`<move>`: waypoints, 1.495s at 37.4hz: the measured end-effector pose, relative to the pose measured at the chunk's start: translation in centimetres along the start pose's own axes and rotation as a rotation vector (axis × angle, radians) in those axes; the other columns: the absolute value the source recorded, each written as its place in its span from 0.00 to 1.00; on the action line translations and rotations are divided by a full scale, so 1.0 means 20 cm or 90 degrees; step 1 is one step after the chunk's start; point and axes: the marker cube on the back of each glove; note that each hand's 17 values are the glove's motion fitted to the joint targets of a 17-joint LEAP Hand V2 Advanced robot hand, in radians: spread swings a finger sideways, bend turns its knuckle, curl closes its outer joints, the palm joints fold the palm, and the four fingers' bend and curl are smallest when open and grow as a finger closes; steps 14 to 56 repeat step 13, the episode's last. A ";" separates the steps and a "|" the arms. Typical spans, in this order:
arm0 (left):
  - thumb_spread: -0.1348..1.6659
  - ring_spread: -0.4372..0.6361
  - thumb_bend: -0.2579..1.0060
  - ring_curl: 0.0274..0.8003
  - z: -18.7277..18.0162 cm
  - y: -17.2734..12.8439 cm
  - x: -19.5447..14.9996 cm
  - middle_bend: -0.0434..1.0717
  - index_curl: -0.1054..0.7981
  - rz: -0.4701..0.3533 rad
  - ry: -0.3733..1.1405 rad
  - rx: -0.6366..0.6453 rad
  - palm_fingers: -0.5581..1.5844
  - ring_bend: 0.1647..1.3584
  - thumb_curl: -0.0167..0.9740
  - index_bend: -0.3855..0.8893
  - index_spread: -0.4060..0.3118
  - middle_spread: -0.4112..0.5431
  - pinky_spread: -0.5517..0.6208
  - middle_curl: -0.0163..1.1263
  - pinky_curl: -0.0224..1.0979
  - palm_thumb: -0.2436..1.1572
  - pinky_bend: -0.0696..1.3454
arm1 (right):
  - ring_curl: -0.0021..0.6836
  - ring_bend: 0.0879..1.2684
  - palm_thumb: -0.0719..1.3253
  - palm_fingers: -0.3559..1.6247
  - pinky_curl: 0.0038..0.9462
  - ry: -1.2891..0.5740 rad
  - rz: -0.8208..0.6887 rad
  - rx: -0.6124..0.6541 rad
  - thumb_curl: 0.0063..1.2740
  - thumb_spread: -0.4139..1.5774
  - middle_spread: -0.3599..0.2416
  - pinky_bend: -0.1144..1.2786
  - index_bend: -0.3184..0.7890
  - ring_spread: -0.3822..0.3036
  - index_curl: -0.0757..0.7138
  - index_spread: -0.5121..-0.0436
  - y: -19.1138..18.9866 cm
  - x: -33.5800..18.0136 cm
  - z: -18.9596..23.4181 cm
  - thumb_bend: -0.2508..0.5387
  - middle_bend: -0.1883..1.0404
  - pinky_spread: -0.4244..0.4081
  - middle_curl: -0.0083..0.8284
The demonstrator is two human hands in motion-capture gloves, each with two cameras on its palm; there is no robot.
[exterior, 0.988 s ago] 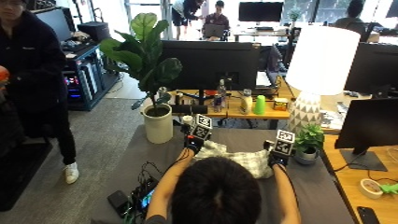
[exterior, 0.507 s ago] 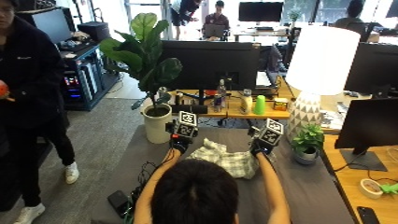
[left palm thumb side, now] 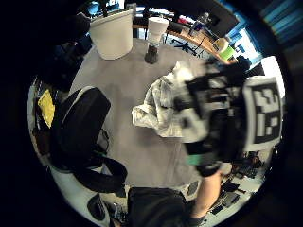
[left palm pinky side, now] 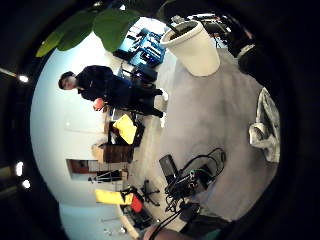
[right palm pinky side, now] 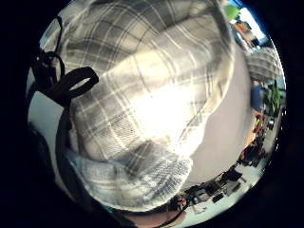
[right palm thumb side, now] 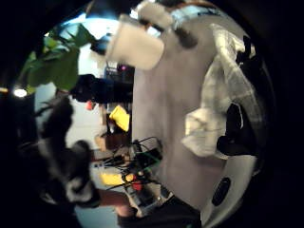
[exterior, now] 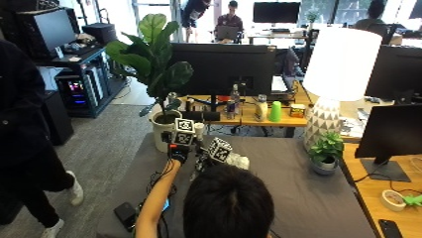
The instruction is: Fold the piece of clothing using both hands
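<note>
Outside view: the person's head hides most of the grey felt-covered desk; the left hand is raised at the desk's left part, the right hand just beside it, and only a pale scrap of the light grey-and-white plaid shirt shows next to the right hand. Whether either hand's fingers are closed cannot be told here.

Left little finger side palm view: the plaid shirt lies in a rumpled strip on the desk, apart from this palm; a white plant pot stands further along.

Left thumb side palm view: the shirt sits bunched on the desk, and the right hand is over its edge; the left hand holds nothing that shows, though its fingers are out of sight.

Right little finger side palm view: plaid cloth fills the view, close under the palm, draped in layers.

Right thumb side palm view: dark fingers curl onto the shirt, apparently grasping its edge.

Progress: judged early to middle; the shirt is gathered, not yet a flat, neat fold.

Left to do: smooth it and complete the folds with both hands.
</note>
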 end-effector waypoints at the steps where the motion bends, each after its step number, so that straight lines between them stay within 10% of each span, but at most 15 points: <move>1: 0.75 0.29 0.20 0.45 0.00 0.00 -0.02 0.17 0.51 -0.012 -0.001 -0.002 0.52 0.30 0.24 0.42 0.37 0.32 0.42 0.28 0.36 0.36 0.34 | 0.71 0.56 0.88 0.80 0.50 -0.021 -0.018 -0.023 0.42 0.74 0.38 0.62 0.38 0.21 0.44 0.65 0.01 -0.03 0.05 0.39 0.50 0.17 0.64; 13: 0.79 0.29 0.20 0.46 0.03 -0.02 -0.14 0.17 0.50 -0.056 0.005 0.008 0.51 0.32 0.23 0.41 0.39 0.33 0.43 0.28 0.36 0.39 0.34 | 0.64 0.40 0.82 0.57 0.44 -0.194 -0.223 0.078 0.41 0.77 0.51 0.47 0.42 0.40 0.43 0.72 0.18 0.14 -0.49 0.30 0.42 0.38 0.60; 56: 0.79 0.29 0.20 0.46 0.03 -0.02 -0.14 0.17 0.50 -0.056 0.005 0.008 0.51 0.32 0.23 0.41 0.39 0.33 0.43 0.28 0.36 0.39 0.34 | 0.64 0.40 0.82 0.57 0.44 -0.194 -0.223 0.078 0.41 0.77 0.51 0.47 0.42 0.40 0.43 0.72 0.18 0.14 -0.49 0.30 0.42 0.38 0.60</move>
